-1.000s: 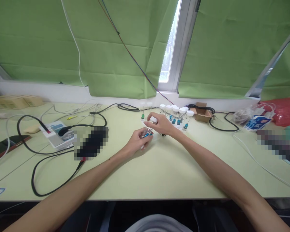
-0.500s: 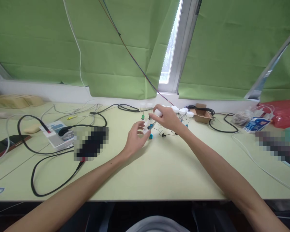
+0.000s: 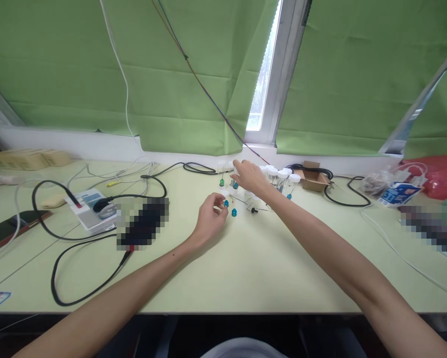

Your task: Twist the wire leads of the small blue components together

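My left hand (image 3: 209, 217) rests on the pale green table (image 3: 245, 268) with its fingers curled, thumb and forefinger pinched at a small blue LED (image 3: 226, 203). A second blue LED (image 3: 234, 213) lies loose just right of it. My right hand (image 3: 248, 176) reaches further back, closed round a clear vial (image 3: 235, 185) with blue parts inside, at the left end of a row of white-capped vials (image 3: 283, 177). A green LED (image 3: 221, 182) stands left of that hand. A small black part with wire legs (image 3: 253, 210) lies under my right wrist.
Black cables (image 3: 59, 248) loop over the table's left half round a white device (image 3: 91, 205) and a blurred dark patch (image 3: 143, 223). A phone (image 3: 7, 227) lies far left. Behind the vials sit a small cardboard box (image 3: 312, 177), a blue-white packet (image 3: 395, 191) and a red bag (image 3: 439, 174).
My right hand carried the vial away from my left hand back to the vial row. My left hand let go of it and closed on a blue LED.
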Demonstrator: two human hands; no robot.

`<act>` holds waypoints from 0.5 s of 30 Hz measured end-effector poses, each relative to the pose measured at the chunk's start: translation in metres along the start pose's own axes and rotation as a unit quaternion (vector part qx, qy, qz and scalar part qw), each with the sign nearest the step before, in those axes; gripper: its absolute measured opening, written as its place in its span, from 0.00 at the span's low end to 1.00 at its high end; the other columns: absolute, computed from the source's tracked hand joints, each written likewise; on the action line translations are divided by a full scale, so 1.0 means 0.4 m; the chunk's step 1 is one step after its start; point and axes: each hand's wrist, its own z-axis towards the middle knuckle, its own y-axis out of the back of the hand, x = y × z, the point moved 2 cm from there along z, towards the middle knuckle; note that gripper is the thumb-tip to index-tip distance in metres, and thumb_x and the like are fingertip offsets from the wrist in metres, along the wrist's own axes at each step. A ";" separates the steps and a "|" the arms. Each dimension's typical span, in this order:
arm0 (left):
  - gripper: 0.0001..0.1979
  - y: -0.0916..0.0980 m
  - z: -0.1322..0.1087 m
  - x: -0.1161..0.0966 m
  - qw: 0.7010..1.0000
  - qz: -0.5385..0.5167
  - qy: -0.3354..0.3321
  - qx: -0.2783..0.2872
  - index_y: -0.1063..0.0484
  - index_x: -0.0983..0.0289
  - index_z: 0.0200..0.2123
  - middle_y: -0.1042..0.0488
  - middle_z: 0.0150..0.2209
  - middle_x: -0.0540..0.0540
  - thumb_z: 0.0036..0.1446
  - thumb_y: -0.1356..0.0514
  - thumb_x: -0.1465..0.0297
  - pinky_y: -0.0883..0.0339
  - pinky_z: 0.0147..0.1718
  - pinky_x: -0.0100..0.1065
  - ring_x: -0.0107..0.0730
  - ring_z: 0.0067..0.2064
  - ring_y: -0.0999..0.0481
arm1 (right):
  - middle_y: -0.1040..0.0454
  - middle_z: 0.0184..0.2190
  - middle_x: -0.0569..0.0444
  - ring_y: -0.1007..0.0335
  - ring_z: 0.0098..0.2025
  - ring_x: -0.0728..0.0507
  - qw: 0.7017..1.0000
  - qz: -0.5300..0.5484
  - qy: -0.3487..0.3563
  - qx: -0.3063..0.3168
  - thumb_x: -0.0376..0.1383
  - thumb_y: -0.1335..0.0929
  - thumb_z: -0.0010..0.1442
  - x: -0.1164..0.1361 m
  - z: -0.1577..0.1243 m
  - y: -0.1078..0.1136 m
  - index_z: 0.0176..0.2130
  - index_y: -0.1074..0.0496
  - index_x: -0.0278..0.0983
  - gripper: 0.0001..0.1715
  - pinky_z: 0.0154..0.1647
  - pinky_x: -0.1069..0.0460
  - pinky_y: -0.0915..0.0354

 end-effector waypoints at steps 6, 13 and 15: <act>0.09 0.002 0.001 -0.004 1.000 0.006 0.000 0.004 0.33 0.62 0.39 0.29 0.37 0.54 0.52 0.44 0.73 0.33 0.33 0.32 0.31 0.37 0.28 | 0.30 0.44 0.40 0.30 0.45 0.36 0.999 -0.004 -0.026 0.021 0.40 0.36 0.65 -0.001 0.008 -0.030 0.51 0.38 0.34 0.18 0.40 0.48 0.37; 0.10 -0.002 0.000 0.003 1.000 0.007 -0.001 0.012 0.33 0.61 0.39 0.29 0.36 0.53 0.52 0.44 0.73 0.34 0.32 0.31 0.30 0.35 0.29 | 0.30 0.43 0.40 0.30 0.44 0.37 0.999 0.005 -0.037 0.008 0.40 0.36 0.65 -0.011 0.008 -0.042 0.50 0.39 0.33 0.17 0.40 0.48 0.37; 0.10 -0.002 0.000 0.005 1.000 0.009 -0.002 0.015 0.33 0.61 0.40 0.29 0.36 0.53 0.52 0.44 0.73 0.34 0.32 0.31 0.30 0.35 0.29 | 0.30 0.43 0.41 0.30 0.44 0.37 0.999 0.004 -0.041 0.008 0.40 0.35 0.65 -0.013 0.011 -0.043 0.50 0.39 0.34 0.17 0.40 0.48 0.37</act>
